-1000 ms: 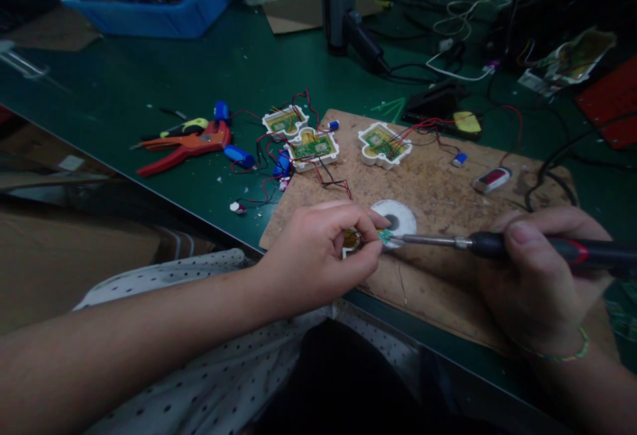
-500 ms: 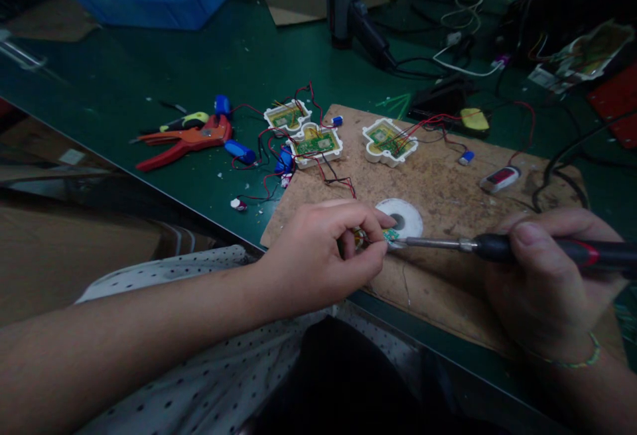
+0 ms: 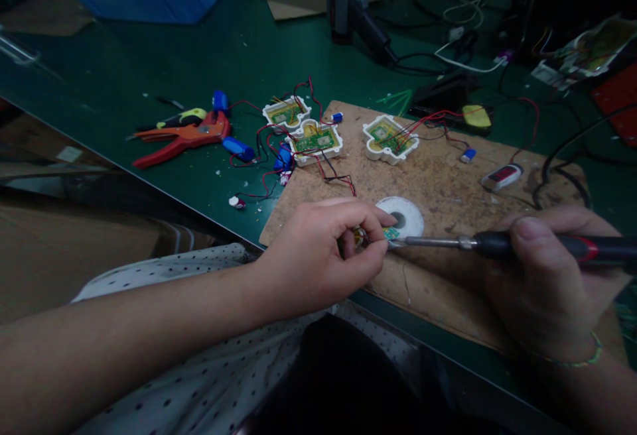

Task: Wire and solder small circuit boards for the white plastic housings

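Right grip (image 3: 555, 276), one soldering iron (image 3: 492, 245), left (image 3: 331, 249), one board (image 3: 391, 232)

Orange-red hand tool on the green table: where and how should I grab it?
I'd pinch the orange-red hand tool by its nearer arm, coming from the near side. That arm juts out free to the left, while the yellow-and-black tool lies along the far side and blue cylinders crowd the right end.
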The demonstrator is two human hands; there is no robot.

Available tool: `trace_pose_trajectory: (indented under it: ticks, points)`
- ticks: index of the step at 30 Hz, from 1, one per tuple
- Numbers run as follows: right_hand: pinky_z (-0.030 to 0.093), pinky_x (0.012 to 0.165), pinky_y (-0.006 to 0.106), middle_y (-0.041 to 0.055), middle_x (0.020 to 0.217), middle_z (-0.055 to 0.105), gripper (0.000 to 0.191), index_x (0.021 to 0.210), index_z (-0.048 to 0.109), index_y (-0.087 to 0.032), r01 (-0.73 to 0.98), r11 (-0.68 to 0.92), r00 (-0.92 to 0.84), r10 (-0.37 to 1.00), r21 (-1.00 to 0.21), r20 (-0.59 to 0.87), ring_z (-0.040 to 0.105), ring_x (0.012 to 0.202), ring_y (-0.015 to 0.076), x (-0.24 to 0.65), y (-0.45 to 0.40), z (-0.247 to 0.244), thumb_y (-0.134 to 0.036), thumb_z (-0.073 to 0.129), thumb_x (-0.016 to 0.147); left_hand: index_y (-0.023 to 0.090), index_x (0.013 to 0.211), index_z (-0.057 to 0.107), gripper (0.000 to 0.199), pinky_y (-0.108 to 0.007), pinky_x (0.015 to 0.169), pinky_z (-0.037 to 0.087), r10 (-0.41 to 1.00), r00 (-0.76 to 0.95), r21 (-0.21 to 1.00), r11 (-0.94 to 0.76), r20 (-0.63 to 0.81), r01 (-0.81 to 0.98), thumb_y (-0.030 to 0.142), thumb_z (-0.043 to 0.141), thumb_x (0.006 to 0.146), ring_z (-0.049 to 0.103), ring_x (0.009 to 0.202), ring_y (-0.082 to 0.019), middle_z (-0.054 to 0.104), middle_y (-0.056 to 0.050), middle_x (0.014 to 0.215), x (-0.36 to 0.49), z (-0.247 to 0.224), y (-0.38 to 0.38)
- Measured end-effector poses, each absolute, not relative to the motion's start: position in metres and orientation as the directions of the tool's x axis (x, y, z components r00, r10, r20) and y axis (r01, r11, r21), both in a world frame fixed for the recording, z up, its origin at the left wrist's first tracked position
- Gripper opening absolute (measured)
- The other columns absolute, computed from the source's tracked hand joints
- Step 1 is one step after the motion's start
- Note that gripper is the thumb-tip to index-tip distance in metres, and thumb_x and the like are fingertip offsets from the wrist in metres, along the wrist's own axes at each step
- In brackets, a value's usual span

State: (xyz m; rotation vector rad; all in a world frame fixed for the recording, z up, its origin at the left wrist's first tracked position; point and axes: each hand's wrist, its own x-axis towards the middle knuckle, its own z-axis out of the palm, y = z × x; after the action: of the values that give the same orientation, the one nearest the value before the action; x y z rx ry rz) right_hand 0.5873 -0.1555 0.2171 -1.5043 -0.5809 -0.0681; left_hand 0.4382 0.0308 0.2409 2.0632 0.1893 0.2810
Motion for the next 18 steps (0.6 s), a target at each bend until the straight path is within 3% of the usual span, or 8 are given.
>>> trace_pose_trajectory:
  ticks: [18]
  points:
    - [0.038,0.032,0.020,-0.0061,0.052,0.062,0.015,0.064,0.065,-0.021,0.416,0.047,0.852,0.328,-0.908,0.407,0.050,0.038,0.0078,0.5869,-0.1562,0.2172,-0.025,0.077,0.073,0.014,0.078,0.066,0.006,-0.018,0.055,0.045,0.256,0.960,0.870,-0.493,0.116,0.026,0.009,0.068,0.080,0.054,0.055,-0.001,0.074,-0.002,0.110,0.4382,0.2419,0.0301]
